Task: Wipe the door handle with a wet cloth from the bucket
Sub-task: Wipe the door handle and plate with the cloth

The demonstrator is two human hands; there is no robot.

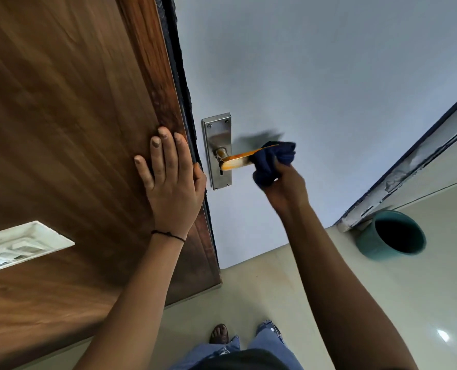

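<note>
The left hand (pixel 168 177) lies flat and open on the wood-grain door (pixel 61 108), fingers spread, with the thumb side right at the door's dark front edge (pixel 187 108), holding nothing. Past that edge, the pale blue-grey door face (pixel 315 76) carries a brushed-metal backplate (pixel 218 149), rectangular and fixed with visible screws, set just beside the edge. From it the door handle (pixel 239 160) juts out as a slim, glossy lever with an amber sheen. The right hand (pixel 283 182) is closed around a dark blue cloth (pixel 271 160), bunched and soft, which wraps the lever's outer end; the part of the lever nearer the plate is bare. To the right of the hand the pale face runs smooth and unobstructed as far as a chipped, peeling frame strip (pixel 409 166). At the foot of that strip a teal bucket (pixel 393 236), round and open-mouthed with a dark inside, stands on the glossy cream floor (pixel 382 303), well apart from the handle. The floor between the bucket and the person's feet is open. A white recessed panel (pixel 21 247) sits low in the wooden door.
</note>
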